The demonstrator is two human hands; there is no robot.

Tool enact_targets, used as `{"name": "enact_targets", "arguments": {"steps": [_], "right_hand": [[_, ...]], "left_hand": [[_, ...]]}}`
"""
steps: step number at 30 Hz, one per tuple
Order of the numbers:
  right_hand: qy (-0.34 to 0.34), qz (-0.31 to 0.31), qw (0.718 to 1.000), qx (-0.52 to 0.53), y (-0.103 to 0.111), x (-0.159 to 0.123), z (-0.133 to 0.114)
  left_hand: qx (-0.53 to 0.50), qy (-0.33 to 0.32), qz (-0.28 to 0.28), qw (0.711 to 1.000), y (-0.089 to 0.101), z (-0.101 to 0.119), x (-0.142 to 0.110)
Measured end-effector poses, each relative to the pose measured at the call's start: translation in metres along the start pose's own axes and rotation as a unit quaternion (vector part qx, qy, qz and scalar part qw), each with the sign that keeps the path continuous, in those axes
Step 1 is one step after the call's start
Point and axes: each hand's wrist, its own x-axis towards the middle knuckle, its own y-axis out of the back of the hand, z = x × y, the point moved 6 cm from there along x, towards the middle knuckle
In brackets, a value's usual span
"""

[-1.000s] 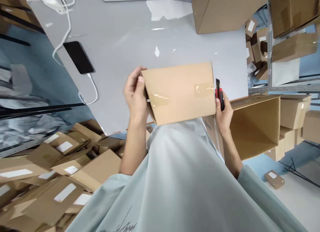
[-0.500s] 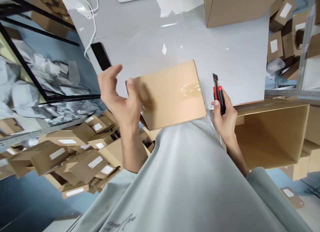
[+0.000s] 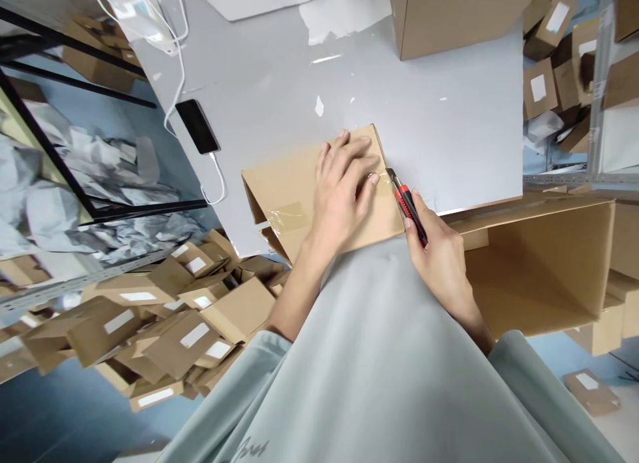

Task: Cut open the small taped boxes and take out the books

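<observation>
A brown cardboard box (image 3: pixel 294 177) lies at the table's near edge, right in front of my body. Clear tape shows on its top near both ends, and its left end gapes. My left hand (image 3: pixel 344 183) rests on the box's top with fingers spread, toward the right end. In my right hand (image 3: pixel 439 250) is a red and black utility knife (image 3: pixel 411 213), its blade out. The blade tip meets the box's right edge, beside the tape; whether it has gone into the seam I cannot tell.
A phone (image 3: pixel 198 126) on a white cable lies at the table's (image 3: pixel 449 137) left side. A large carton (image 3: pixel 459 17) stands at the back. An open carton (image 3: pixel 539 270) is below right. Several boxes (image 3: pixel 174 336) are piled lower left, beside shelves of wrapped parcels (image 3: pixel 54 190).
My left hand has moved from the box's left end onto its top. My right hand has brought the knife leftward to the box's right edge. The left end now gapes.
</observation>
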Motion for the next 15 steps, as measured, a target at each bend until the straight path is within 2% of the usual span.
{"name": "enact_targets", "arguments": {"steps": [15], "right_hand": [[-0.038,0.031,0.994,-0.101,-0.012,-0.007,-0.027]], "left_hand": [[-0.065,0.008,0.000,0.998,-0.004,-0.006,-0.003]]}}
